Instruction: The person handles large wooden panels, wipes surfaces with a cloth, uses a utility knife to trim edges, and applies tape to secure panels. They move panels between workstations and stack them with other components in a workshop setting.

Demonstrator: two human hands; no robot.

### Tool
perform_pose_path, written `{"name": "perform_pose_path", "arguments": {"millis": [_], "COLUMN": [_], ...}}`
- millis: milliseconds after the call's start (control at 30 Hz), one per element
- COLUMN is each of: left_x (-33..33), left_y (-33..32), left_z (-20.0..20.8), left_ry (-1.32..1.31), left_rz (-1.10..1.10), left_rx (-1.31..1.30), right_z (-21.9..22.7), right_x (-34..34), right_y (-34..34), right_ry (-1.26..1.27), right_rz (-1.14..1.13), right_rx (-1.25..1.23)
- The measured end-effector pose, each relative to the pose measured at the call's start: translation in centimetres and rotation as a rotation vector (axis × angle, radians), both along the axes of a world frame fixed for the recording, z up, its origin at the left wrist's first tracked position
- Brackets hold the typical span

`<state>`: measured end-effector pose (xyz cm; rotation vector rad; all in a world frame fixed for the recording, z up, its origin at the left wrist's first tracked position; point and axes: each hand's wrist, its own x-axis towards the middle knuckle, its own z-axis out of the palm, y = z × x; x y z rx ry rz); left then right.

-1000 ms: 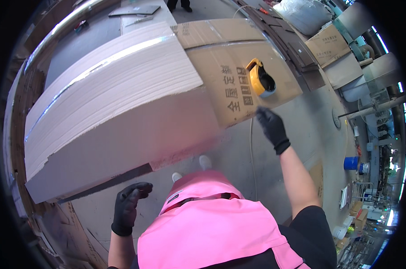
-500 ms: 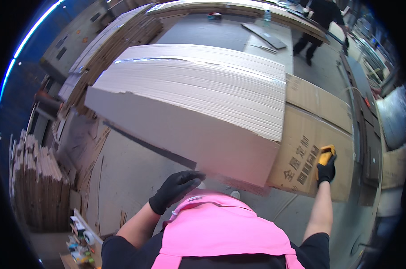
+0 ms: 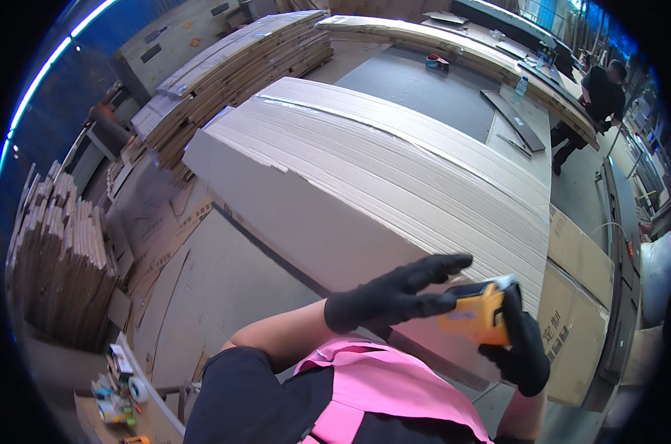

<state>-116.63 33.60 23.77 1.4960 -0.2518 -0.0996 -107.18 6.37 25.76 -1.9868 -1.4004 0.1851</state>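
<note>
Head view, read as a clock face around its middle: the right hand (image 3: 524, 351), gloved in black, is at 4 o'clock, curled around the outer end of a yellow tool (image 3: 474, 318). Its fingers close over the tool's far side and its thumb comes in from below, so the grip is firm. The yellow tool lies between the two hands, also toward 4 o'clock but nearer the middle, raised in front of a big stack of pale sheets (image 3: 394, 170); it is slightly blurred.

The left hand (image 3: 387, 296), gloved alike, is at 5 o'clock with its fingers stretched out and parted, a clear gap showing between the upper and lower ones. Its lower fingertips overlap the tool's inner end in the picture; whether they touch it, I cannot tell.

The stack fills the middle and runs from 10 o'clock toward 4 o'clock. Beside its end, between 3 and 4 o'clock, lies brown cardboard (image 3: 576, 355). A pink apron (image 3: 402, 388) spreads below the hands, between 5 and 6 o'clock. At 2 o'clock stand a clear bottle (image 3: 521, 89) and, farther out, another person (image 3: 602, 100) in dark clothes. Rough upright boards (image 3: 58, 274) are bunched near 9 o'clock, and wrapped panels (image 3: 235, 85) are piled at 11 o'clock.
</note>
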Motion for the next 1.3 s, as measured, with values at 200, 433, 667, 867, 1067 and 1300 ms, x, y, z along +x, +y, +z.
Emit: {"name": "perform_pose_path", "arguments": {"millis": [200, 433, 667, 867, 1067, 1300], "left_x": [-2.0, -0.9, -3.3, -8.6, -10.2, -8.0], "left_y": [15.5, 23.4, 35.7, 66.9, 82.7, 84.5], "left_z": [-0.5, -4.0, -8.4, -6.3, -14.0, -22.7], "left_ry": [0.21, -0.474, -0.359, 0.004, 0.292, 0.215], "left_rz": [-0.211, -0.073, 0.594, 1.239, 1.359, 1.417], "left_rx": [-0.08, 0.16, 0.724, 0.863, 1.007, 0.915], "right_z": [1.6, 3.1, -0.8, 0.4, -4.4, -8.7], "right_x": [-2.6, -4.1, -2.3, -2.3, -3.1, -1.7], "right_y": [17.2, 24.3, 32.9, 45.8, 62.7, 67.6], "right_ry": [0.127, 0.492, 1.0, 1.162, 1.248, 1.28], "right_rz": [0.138, -0.039, -0.002, 0.024, 0.005, -0.181], "right_rx": [-0.084, -0.361, -0.097, -0.072, -0.169, -0.346]}}
